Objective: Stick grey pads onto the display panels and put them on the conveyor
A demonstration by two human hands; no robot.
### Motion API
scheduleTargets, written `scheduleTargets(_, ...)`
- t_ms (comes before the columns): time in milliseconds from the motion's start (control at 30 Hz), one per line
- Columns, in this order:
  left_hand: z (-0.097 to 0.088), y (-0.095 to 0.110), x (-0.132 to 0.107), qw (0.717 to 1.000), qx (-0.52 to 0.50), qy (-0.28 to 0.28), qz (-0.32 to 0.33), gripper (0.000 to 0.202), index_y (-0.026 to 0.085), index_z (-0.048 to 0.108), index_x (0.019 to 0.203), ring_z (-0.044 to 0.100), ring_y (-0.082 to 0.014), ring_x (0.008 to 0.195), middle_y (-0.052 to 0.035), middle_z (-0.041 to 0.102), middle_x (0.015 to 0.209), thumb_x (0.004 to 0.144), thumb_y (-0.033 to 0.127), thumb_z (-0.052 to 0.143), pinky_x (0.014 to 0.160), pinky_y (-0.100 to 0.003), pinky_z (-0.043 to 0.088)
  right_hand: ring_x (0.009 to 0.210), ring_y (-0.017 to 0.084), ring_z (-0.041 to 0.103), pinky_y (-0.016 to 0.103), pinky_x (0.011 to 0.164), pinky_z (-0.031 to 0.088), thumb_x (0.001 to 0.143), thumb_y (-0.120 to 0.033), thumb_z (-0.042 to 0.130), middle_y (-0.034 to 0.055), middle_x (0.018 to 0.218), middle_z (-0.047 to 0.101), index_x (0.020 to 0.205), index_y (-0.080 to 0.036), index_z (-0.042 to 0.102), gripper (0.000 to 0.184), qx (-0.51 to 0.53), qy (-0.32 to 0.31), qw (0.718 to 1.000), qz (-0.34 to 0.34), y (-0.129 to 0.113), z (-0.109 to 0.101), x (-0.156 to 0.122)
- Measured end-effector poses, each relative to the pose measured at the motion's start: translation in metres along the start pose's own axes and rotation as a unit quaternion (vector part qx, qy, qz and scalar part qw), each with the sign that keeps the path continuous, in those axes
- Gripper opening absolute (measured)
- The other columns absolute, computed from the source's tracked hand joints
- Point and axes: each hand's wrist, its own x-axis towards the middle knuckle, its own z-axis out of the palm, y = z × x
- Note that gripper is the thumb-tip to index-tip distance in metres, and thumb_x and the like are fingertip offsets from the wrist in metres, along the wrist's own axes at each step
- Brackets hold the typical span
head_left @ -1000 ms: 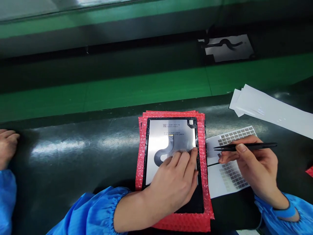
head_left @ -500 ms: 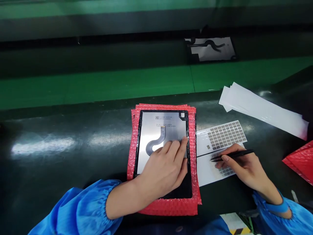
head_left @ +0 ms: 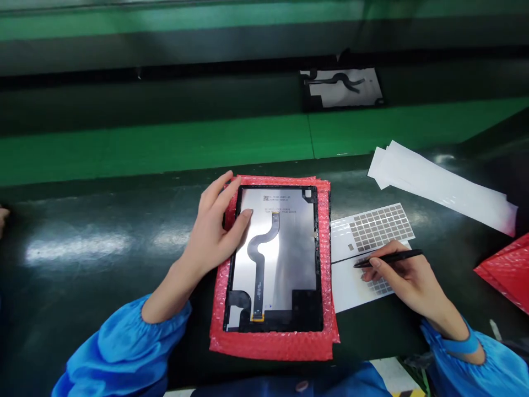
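Note:
A tablet screen panel [head_left: 289,248] lies with its silver back up, a dark ribbon cable curving down its middle. Under it is red bubble wrap [head_left: 276,348]. My left hand [head_left: 212,229] is at the panel's upper left edge, thumb and fingers apart, holding nothing. To the right, my right hand [head_left: 407,278] pinches thin black tweezers [head_left: 392,257]. Their tips are over the lower of two white sheets [head_left: 349,289] of small grey square stickers, partly covered by that hand. The upper sticker sheet [head_left: 380,227] lies just behind it.
Several blank white strips [head_left: 446,184] lie at the right, with red bubble wrap [head_left: 506,270] nearer. Beyond the green strip [head_left: 165,146], another panel [head_left: 336,98] lies on a dark surface. Part of another person's hand [head_left: 3,218] shows at the left edge.
My left hand has moved from the panel's right edge to its upper left edge, uncovering the cable and lower part. The far panel sits further left in view. My right hand stays over the stickers.

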Motion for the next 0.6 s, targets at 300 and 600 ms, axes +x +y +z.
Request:
scheduleTargets(300, 0.005, -0.02, -0.014, 0.99, -0.121, -0.054, -0.053, 0.067, 0.021, 0.035, 0.163, 0.035, -0.0334, 0.157, -0.0138, 0.036, 0.17, 0.106, 0.052, 0.052, 0.132, -0.059, 0.026, 0.057, 0.022, 0.078, 0.03, 0.057, 0.066, 0.096, -0.052, 0.077, 0.006, 0.068, 0.079, 0.088, -0.021, 0.069, 0.033, 0.05, -0.003, 0.999, 0.014, -0.004, 0.001, 0.004)
scheduleTargets(600, 0.005, -0.014, -0.026, 0.993, -0.099, -0.038, -0.047, 0.061, 0.021, 0.04, 0.159, 0.043, -0.0327, 0.15, -0.0158, 0.045, 0.161, 0.106, 0.049, 0.052, 0.128, -0.057, 0.036, 0.05, 0.023, 0.074, 0.033, 0.055, 0.064, 0.093, -0.051, 0.079, 0.0049, 0.06, 0.077, 0.083, -0.023, 0.064, 0.034, 0.135, 0.003, 0.99, 0.04, -0.012, -0.002, 0.006)
